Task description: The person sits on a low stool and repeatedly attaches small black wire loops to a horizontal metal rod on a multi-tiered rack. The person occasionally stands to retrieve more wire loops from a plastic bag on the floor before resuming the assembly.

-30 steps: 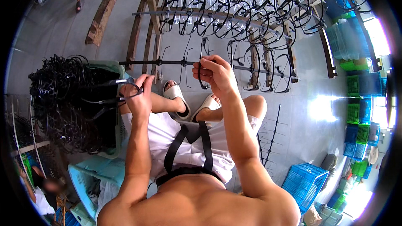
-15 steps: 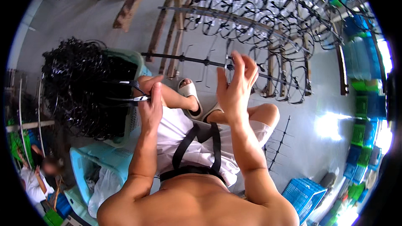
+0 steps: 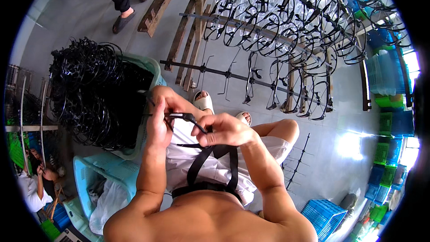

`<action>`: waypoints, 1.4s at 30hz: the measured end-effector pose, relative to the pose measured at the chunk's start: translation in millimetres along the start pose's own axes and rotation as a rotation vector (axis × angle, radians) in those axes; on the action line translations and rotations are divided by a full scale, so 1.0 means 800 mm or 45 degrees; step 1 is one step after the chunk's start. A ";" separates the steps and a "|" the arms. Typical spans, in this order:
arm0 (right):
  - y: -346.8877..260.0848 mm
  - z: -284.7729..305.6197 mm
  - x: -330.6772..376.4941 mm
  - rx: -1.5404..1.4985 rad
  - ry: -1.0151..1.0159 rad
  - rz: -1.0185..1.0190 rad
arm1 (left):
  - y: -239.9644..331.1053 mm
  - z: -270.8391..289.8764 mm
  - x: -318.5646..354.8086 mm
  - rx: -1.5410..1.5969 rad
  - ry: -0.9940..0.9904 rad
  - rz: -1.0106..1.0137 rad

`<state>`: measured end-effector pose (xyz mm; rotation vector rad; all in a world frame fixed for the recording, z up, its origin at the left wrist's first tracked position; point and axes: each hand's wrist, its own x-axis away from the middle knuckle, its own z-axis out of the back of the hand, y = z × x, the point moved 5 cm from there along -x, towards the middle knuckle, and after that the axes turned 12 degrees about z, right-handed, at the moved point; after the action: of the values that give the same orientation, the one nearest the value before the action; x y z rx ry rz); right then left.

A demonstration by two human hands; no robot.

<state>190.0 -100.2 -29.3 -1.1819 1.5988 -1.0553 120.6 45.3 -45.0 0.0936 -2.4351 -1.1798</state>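
Note:
My left hand (image 3: pixel 159 123) is closed around thin black curved plastic pieces above my lap. Between the hands runs one glossy black strip (image 3: pixel 181 116), its right end pinched by the fingers of my right hand (image 3: pixel 227 130). How many pieces the left hand holds is hidden by its fingers. Left of it stands a pale green basket (image 3: pixel 154 69) heaped with a tangle of similar black hoops (image 3: pixel 85 89). Ahead of both hands is a dark bar (image 3: pixel 215 70) with wire hooks; a few black pieces (image 3: pixel 251 80) hang from its right part.
Rows of black hoops (image 3: pixel 277 27) hang on a rack with wooden posts (image 3: pixel 179 40). A light blue basket (image 3: pixel 107 166) with plastic bags stands at lower left, a blue crate (image 3: pixel 324 215) at lower right. Another hooked bar (image 3: pixel 299 161) lies right. Other people are at far left and top left.
My right hand has come down from the hooked bar to the black piece at my left hand and now pinches it. The left hand has drawn slightly closer. A person's legs at top left moved nearer.

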 end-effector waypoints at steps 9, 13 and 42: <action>-0.105 0.056 0.028 -0.683 0.360 0.713 | 0.025 -0.023 -0.028 -0.634 0.189 -0.294; -0.132 0.103 -0.008 -0.386 1.058 0.457 | 0.007 -0.006 -0.059 -1.248 0.404 -0.471; 0.034 0.172 -0.049 -0.390 1.594 0.312 | -0.011 -0.020 -0.061 -1.512 0.487 -0.704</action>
<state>321.7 -75.3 -86.4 -0.3821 2.8353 -1.5293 170.1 39.8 -60.0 0.5705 -1.1032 -2.3667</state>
